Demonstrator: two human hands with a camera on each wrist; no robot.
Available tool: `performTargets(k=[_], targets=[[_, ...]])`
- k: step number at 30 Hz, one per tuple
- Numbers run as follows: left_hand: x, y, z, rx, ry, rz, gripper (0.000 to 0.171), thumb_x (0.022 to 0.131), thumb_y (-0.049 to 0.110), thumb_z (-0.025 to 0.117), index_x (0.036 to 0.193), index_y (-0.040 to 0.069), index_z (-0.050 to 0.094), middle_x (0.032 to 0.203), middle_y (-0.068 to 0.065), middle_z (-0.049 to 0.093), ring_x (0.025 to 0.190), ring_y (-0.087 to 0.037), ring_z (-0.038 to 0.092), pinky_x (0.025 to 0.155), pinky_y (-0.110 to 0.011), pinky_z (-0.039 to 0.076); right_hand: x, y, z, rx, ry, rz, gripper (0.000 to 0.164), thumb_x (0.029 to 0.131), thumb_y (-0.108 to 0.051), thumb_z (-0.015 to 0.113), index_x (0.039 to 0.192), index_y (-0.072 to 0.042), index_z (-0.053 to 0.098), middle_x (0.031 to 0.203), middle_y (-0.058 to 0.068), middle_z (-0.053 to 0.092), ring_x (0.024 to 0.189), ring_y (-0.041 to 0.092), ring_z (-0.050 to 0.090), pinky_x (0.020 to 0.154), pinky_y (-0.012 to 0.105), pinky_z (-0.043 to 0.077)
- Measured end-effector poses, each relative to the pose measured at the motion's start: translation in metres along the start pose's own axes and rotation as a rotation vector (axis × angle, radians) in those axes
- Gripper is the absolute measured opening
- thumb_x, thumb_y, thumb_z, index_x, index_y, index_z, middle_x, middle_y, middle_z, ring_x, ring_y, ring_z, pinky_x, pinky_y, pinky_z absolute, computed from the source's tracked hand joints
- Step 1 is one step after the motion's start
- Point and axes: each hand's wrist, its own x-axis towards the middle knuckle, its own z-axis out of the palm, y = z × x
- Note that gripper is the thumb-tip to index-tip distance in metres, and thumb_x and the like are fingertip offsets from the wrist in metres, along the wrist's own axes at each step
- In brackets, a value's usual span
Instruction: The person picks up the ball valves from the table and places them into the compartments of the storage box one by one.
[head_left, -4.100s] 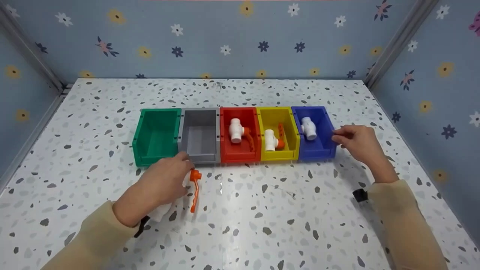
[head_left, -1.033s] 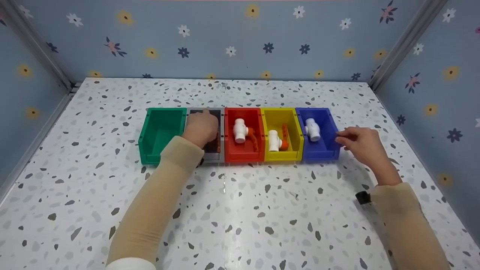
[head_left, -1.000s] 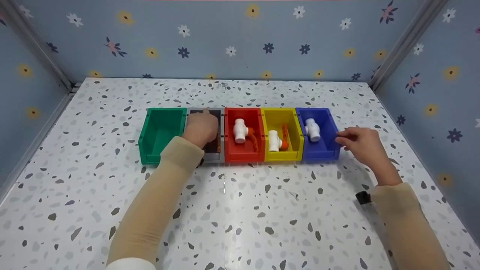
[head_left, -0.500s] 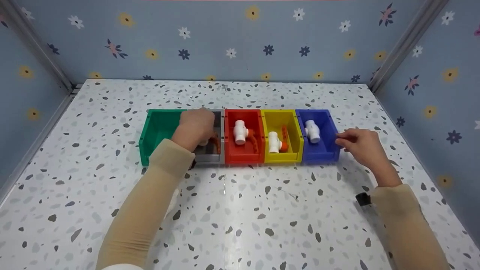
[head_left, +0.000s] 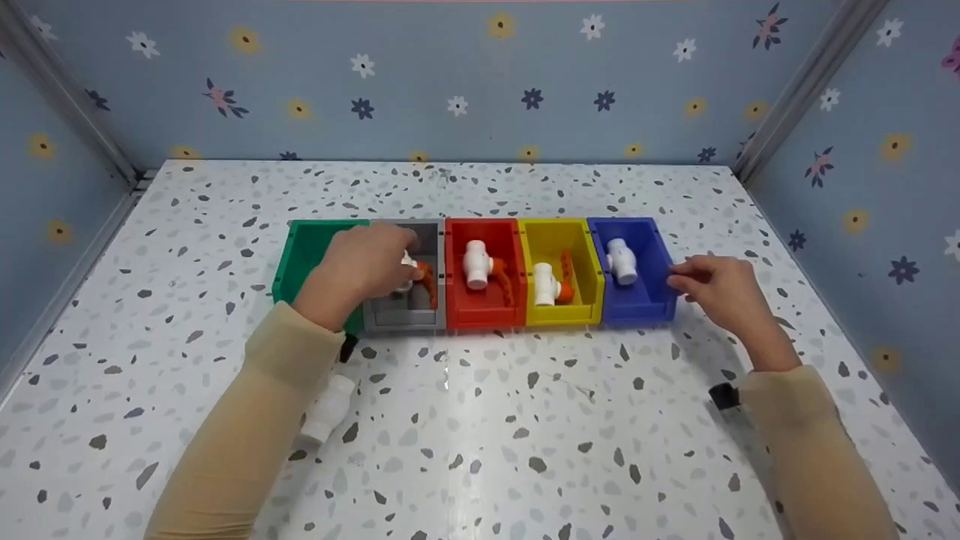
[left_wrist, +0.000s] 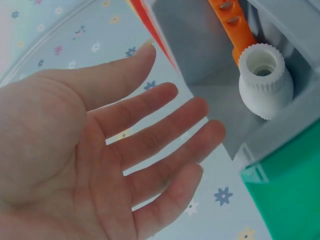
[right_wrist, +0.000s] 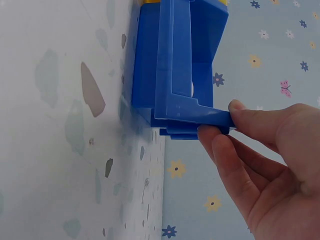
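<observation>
Over the grey bin (head_left: 405, 318), my left hand (head_left: 356, 266) is held with its fingers spread and nothing in them. Inside that bin lies a white ball valve (left_wrist: 265, 87) with an orange lever handle (left_wrist: 237, 30); in the head view my hand partly covers it. My right hand (right_wrist: 280, 155) pinches the side wall of the blue bin (right_wrist: 172, 65) at the right end of the row between thumb and fingers. A white valve body (head_left: 330, 409) without a visible handle lies on the table beside my left forearm.
The red bin (head_left: 484, 316) and yellow bin (head_left: 562, 313) each hold a white valve with an orange handle. In the blue bin lies a white valve (head_left: 622, 262). The green bin (head_left: 289, 262) stands at the row's left end, partly behind my hand. Flowered panels (head_left: 480, 75) border the speckled table.
The orange-handled valve, earlier in my left hand before the bins, now lies in the grey bin. My left hand has let go and drawn back leftward, uncovering the white valve body. My right hand stays.
</observation>
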Motion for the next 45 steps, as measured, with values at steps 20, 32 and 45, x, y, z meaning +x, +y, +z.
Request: performTargets(k=[20, 32, 45], targets=[[-0.069, -0.038, 0.015, 0.043, 0.106, 0.061, 0.049, 0.093, 0.033, 0.071, 0.13, 0.002, 0.063, 0.118, -0.018, 0.065, 0.105, -0.035, 0.062, 0.083, -0.054, 0.052, -0.001, 0.0, 0.001, -0.003, -0.001, 0.026, 0.024, 0.097, -0.014, 0.067, 0.117, -0.001, 0.072, 0.103, 0.017, 0.071, 0.088, 0.029, 0.069, 0.069, 0.024, 0.055], [-0.097, -0.037, 0.05, 0.08, 0.127, 0.047, 0.05, 0.09, 0.038, 0.074, 0.122, 0.001, 0.067, 0.107, -0.019, 0.066, 0.093, -0.038, 0.066, 0.072, -0.056, 0.055, 0.0, 0.0, 0.001, 0.011, -0.008, 0.025, 0.025, 0.097, -0.015, 0.067, 0.117, -0.001, 0.071, 0.103, 0.018, 0.071, 0.089, 0.03, 0.069, 0.068, 0.02, 0.054], [-0.116, -0.04, 0.073, 0.111, -0.001, 0.008, 0.053, 0.084, 0.038, 0.08, 0.123, 0.004, 0.067, 0.109, -0.018, 0.065, 0.092, -0.035, 0.065, 0.066, -0.049, 0.056, 0.001, 0.0, 0.0, 0.019, -0.008, 0.027, 0.024, 0.097, -0.014, 0.067, 0.116, 0.0, 0.071, 0.103, 0.018, 0.071, 0.088, 0.031, 0.07, 0.067, 0.02, 0.054]])
